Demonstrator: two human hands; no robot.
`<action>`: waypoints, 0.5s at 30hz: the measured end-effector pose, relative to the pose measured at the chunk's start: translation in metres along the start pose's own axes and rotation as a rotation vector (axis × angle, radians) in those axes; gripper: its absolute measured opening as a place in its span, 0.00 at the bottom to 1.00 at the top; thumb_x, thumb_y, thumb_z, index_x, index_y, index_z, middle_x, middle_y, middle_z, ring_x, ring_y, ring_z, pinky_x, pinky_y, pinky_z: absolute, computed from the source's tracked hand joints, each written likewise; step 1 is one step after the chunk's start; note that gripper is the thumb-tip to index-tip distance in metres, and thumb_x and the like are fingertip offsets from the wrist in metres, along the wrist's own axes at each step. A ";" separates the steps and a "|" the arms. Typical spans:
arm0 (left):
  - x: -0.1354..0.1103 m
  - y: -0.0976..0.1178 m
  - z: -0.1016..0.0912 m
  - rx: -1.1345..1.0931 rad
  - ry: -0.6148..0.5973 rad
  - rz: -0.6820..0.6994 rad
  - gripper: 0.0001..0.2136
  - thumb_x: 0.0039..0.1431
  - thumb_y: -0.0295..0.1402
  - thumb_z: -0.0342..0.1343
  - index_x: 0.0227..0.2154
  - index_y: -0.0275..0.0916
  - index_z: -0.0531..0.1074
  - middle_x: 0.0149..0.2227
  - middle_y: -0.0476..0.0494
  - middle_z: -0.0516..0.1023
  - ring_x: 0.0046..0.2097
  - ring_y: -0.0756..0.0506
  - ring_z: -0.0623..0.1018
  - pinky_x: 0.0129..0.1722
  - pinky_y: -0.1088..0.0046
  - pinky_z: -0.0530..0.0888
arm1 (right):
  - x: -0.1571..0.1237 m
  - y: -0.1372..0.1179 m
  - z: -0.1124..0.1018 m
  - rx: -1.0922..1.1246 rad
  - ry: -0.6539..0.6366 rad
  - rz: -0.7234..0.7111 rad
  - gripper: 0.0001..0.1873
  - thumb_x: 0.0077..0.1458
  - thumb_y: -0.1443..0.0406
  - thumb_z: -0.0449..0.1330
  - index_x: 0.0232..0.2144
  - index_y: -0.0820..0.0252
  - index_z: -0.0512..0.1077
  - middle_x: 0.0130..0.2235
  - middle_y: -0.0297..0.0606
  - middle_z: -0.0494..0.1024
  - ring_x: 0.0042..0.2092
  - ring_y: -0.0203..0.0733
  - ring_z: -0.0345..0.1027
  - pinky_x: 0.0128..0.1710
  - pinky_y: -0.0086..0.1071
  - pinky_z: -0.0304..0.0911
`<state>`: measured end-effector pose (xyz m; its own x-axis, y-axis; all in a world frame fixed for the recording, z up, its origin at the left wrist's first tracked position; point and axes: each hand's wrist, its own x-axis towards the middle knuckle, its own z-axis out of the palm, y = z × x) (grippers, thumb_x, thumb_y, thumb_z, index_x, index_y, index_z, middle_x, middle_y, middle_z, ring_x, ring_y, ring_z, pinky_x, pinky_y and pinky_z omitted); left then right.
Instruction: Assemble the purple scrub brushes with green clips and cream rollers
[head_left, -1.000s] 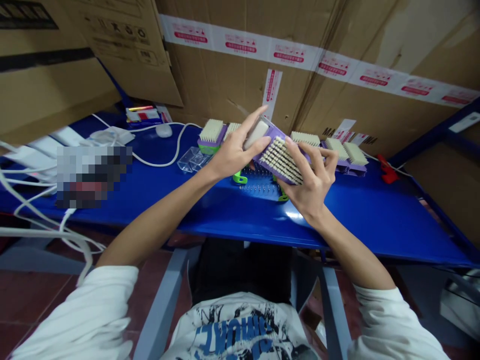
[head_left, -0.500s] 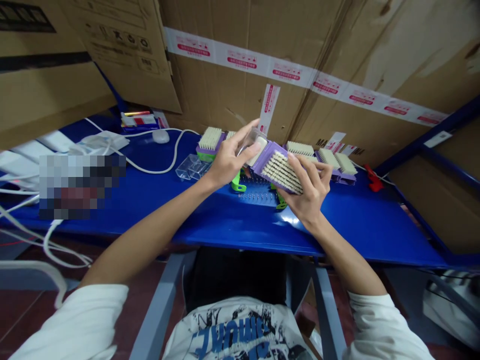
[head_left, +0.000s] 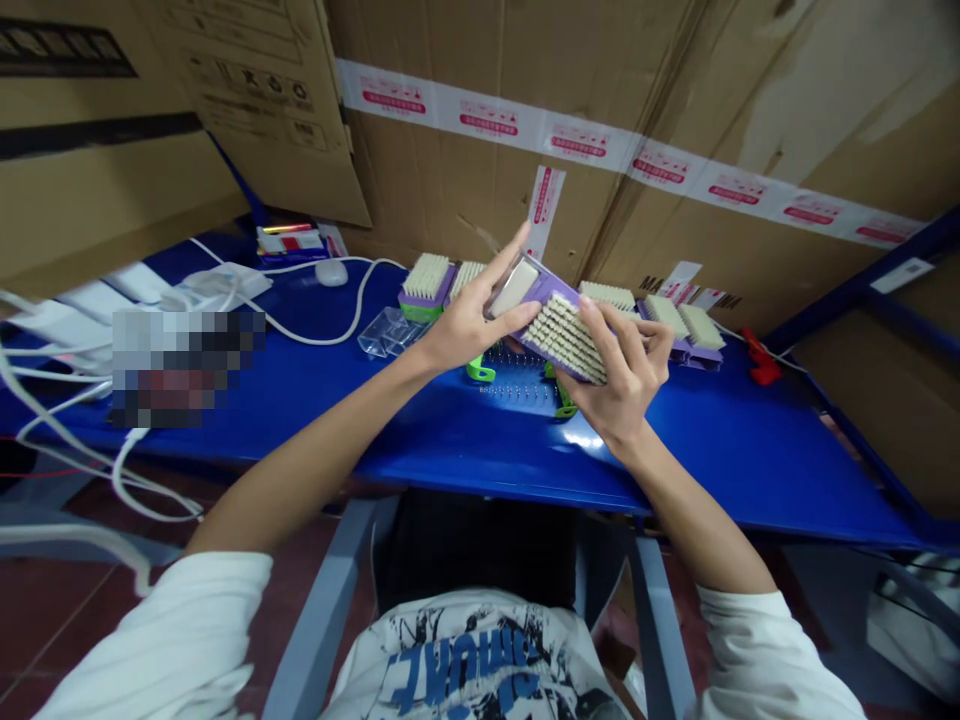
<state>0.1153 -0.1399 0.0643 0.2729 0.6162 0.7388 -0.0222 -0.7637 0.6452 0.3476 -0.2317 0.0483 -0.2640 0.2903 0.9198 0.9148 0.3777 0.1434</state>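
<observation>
Both hands hold a purple brush tilted above the table, its rows of cream bristles facing me. My right hand grips its lower right end, thumb beneath and fingers over the edge. At the upper left end, my left hand has its thumb and fingers around a clear plastic cover, which lies over a smooth white pad. How the cover joins the brush is hard to make out. Bright green brackets and rows of small metal pins are on the table below.
More bristle blocks stand behind my hands, at left and right. Clear plastic pieces lie left on the blue table. White cables and power strips spread further left. A red clip lies right; cardboard walls the back.
My left fingers have straightened along the brush's upper left end, and the clear cover now sits closer over the white pad. The right hand keeps its grip. The view has shifted slightly.
</observation>
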 end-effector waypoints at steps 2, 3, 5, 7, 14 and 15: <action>0.002 -0.002 0.001 -0.077 -0.048 -0.021 0.46 0.66 0.63 0.70 0.80 0.53 0.61 0.72 0.37 0.77 0.74 0.28 0.77 0.73 0.44 0.78 | 0.001 0.000 0.001 -0.031 0.034 0.015 0.33 0.65 0.56 0.73 0.70 0.48 0.78 0.62 0.44 0.87 0.53 0.59 0.77 0.54 0.54 0.74; 0.001 -0.003 0.003 -0.128 -0.052 -0.040 0.49 0.66 0.63 0.70 0.82 0.54 0.56 0.70 0.36 0.79 0.71 0.29 0.80 0.71 0.44 0.80 | 0.001 0.000 0.002 -0.039 0.063 0.021 0.34 0.65 0.55 0.73 0.71 0.48 0.77 0.61 0.44 0.87 0.53 0.59 0.77 0.54 0.54 0.74; -0.001 -0.007 0.009 -0.214 -0.027 -0.062 0.54 0.63 0.65 0.71 0.83 0.54 0.51 0.68 0.35 0.81 0.67 0.29 0.84 0.68 0.44 0.83 | 0.000 0.000 0.003 -0.040 0.106 0.035 0.37 0.64 0.54 0.73 0.72 0.47 0.75 0.60 0.45 0.87 0.53 0.59 0.77 0.55 0.54 0.73; -0.006 -0.010 0.017 -0.297 -0.031 -0.062 0.57 0.58 0.66 0.75 0.81 0.52 0.54 0.68 0.32 0.80 0.67 0.29 0.84 0.67 0.45 0.83 | -0.002 -0.001 0.005 -0.025 0.132 0.051 0.41 0.63 0.52 0.74 0.75 0.46 0.71 0.60 0.46 0.86 0.54 0.60 0.77 0.56 0.54 0.72; -0.028 -0.005 0.049 -0.508 -0.195 -0.285 0.35 0.54 0.52 0.83 0.57 0.40 0.77 0.60 0.27 0.85 0.61 0.28 0.87 0.64 0.41 0.85 | -0.003 -0.005 0.010 0.092 0.136 0.115 0.42 0.66 0.50 0.67 0.77 0.50 0.65 0.61 0.50 0.83 0.55 0.59 0.75 0.56 0.55 0.74; -0.029 -0.004 0.052 -0.527 -0.152 -0.302 0.34 0.53 0.51 0.84 0.55 0.39 0.77 0.59 0.28 0.86 0.61 0.29 0.87 0.64 0.41 0.85 | -0.002 -0.005 0.010 0.104 0.133 0.114 0.42 0.66 0.50 0.67 0.77 0.51 0.65 0.60 0.50 0.83 0.55 0.59 0.75 0.56 0.56 0.75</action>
<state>0.1573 -0.1647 0.0307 0.4745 0.7261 0.4976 -0.3835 -0.3382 0.8594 0.3405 -0.2255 0.0422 -0.1116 0.2205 0.9690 0.8982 0.4396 0.0034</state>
